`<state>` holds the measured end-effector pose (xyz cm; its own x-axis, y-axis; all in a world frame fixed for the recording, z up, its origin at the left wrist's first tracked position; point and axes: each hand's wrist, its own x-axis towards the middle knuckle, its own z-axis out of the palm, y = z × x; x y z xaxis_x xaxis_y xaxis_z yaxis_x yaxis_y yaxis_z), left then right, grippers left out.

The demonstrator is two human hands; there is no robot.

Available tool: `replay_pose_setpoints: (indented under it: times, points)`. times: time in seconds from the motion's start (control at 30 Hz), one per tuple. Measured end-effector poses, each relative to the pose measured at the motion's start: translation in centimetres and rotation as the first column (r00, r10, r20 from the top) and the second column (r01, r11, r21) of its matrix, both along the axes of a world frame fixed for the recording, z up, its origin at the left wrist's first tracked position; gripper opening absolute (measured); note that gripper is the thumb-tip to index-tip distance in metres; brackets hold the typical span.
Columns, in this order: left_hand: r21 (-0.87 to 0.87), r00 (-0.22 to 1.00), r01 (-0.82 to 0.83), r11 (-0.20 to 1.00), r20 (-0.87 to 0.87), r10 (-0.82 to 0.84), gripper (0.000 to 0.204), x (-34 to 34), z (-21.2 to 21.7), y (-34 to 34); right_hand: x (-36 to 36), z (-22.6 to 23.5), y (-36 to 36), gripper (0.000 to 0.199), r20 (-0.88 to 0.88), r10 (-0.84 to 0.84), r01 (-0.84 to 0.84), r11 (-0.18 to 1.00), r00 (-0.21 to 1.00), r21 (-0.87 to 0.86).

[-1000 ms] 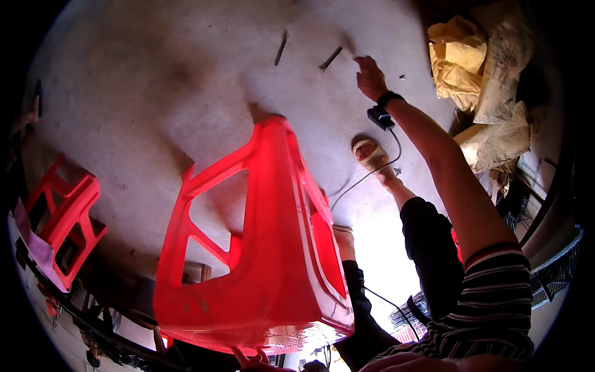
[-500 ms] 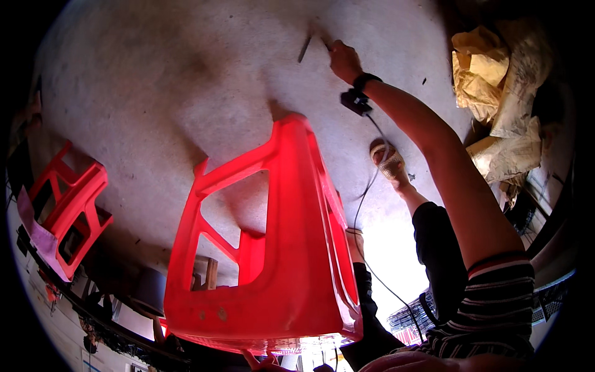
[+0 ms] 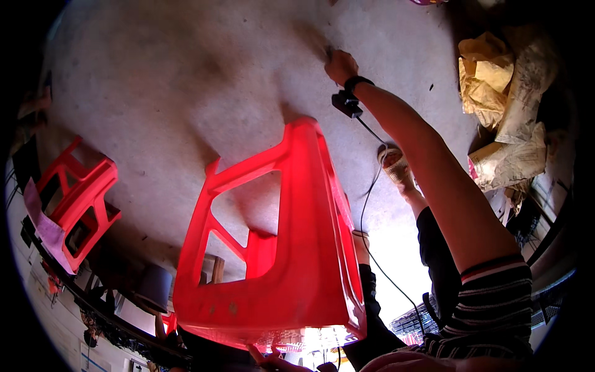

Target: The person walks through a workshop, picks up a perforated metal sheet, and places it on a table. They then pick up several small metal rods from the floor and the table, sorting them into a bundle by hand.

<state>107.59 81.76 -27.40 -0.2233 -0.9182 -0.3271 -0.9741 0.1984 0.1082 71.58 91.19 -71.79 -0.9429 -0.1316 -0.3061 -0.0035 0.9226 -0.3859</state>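
My right arm stretches far forward over the concrete floor [image 3: 167, 74]. Low over it, my right hand [image 3: 341, 66] is closed, with a small dark bit of something [image 3: 329, 52] at the fingertips; its kind is mostly hidden. A black band and a small black box [image 3: 346, 104] sit at that wrist, with a thin cable [image 3: 370, 186] running back to my body. In front of me stands a red plastic stool [image 3: 260, 301]. At its seat edge, at the bottom of the view, fingers of my left hand [image 3: 273, 358] show dimly, apart from each other; the rest is cut off.
Another red stool [image 3: 87, 186] with a pink cloth [image 3: 43, 223] stands at the left. Crumpled yellow and pale sacks [image 3: 486, 77] lie at the right. My sandalled foot [image 3: 393, 164] is beside the cable. A grey bucket-like container [image 3: 154, 286] sits behind the near stool.
My right hand has drawn slightly back and left. The thin dark prongs seen by it earlier are now mostly hidden. The whole view has shifted a little; the stools appear further right.
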Motion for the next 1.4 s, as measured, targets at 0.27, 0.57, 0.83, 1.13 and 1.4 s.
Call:
replay_pose_setpoints:
  times: [0.27,0.57,0.83,1.13,1.4]
  points:
    - [0.128,0.998,-0.063,0.990,-0.021,0.066,0.035,1.7,2.1,1.5,11.7,4.1,11.6,0.024,0.306,-0.133,0.126,0.991,0.943,0.043]
    - [0.129,0.954,0.150,0.980,-0.278,-0.110,0.026,4.3,3.9,0.3,20.0,34.3,12.3,0.022,0.586,-0.089,0.245,0.951,0.805,-0.191]
    - [0.857,0.546,0.121,0.502,-0.479,0.687,0.022,4.6,13.9,6.8,29.2,57.1,11.4,0.018,0.363,0.387,-0.101,0.790,0.848,-0.605]
    - [0.851,0.415,0.517,-0.098,-0.149,0.897,0.034,5.9,26.7,7.6,33.1,74.8,8.7,0.014,0.207,0.466,-0.219,0.704,0.860,-0.676]
    - [0.801,0.447,0.558,-0.219,-0.067,0.892,0.025,5.4,33.8,9.3,34.0,81.8,10.9,0.018,-0.074,0.505,-0.479,0.749,0.860,-0.458]
